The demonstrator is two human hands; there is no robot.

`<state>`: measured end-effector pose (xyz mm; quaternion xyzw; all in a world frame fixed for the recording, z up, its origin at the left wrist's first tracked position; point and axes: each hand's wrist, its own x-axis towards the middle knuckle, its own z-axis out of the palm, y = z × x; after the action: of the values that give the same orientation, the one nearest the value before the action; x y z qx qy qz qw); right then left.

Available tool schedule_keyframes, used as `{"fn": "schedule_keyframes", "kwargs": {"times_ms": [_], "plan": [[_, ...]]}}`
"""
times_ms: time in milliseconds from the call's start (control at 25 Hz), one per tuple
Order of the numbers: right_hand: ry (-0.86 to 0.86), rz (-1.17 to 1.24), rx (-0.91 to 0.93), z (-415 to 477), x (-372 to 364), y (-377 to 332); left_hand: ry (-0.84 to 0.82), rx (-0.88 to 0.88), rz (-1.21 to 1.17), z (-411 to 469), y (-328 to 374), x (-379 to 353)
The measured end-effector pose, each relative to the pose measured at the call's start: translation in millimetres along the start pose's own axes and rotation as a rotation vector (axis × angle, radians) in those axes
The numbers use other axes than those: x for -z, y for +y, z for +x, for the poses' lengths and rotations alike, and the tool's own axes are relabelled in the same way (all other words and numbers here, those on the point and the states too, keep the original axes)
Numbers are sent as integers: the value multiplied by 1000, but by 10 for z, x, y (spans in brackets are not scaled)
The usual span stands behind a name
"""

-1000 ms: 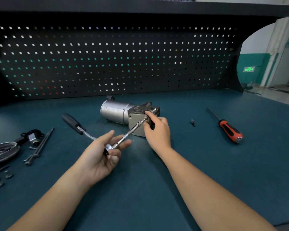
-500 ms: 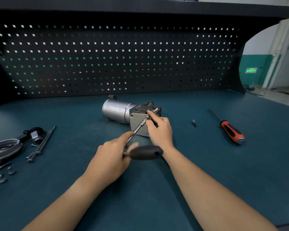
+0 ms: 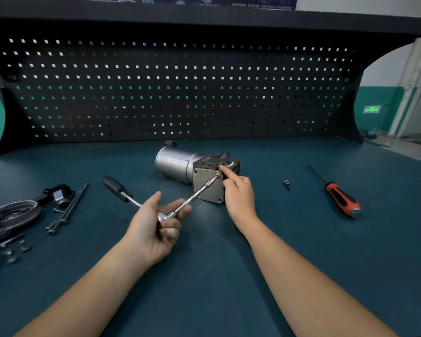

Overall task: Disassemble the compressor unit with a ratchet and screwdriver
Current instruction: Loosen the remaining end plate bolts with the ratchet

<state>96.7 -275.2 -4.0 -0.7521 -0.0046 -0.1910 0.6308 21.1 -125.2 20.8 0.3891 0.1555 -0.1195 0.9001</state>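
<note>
Compressor (image 3: 180, 164) lying centre of tabletop (image 3: 204, 300); ratchet (image 3: 161, 216) head being clamped in left grip (image 3: 153, 232); socket (image 3: 209, 183) being steadied against compressor face by right grip (image 3: 238, 195), forefinger straight, nothing clasped; risk: extension (image 3: 192, 196) being tilted, socket being slipped off, hidden bolt being rounded, fingertip being pinched.

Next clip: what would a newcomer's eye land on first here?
The silver compressor unit sits at mid-bench, with a ratchet set on a corner of its end plate. The left hand grips the ratchet's head; the right hand rests against the unit, index finger by the socket. An orange-handled screwdriver lies to the right, removed parts far left.
</note>
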Motion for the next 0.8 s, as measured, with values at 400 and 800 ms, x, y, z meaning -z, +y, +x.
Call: {"fn": "schedule_keyframes", "kwargs": {"times_ms": [400, 800], "plan": [[4, 4, 8, 10, -18, 7, 146, -1317, 1966, 0, -188, 157], [8, 23, -6, 9, -21, 18, 11, -82, 231, 21, -90, -25]]}}
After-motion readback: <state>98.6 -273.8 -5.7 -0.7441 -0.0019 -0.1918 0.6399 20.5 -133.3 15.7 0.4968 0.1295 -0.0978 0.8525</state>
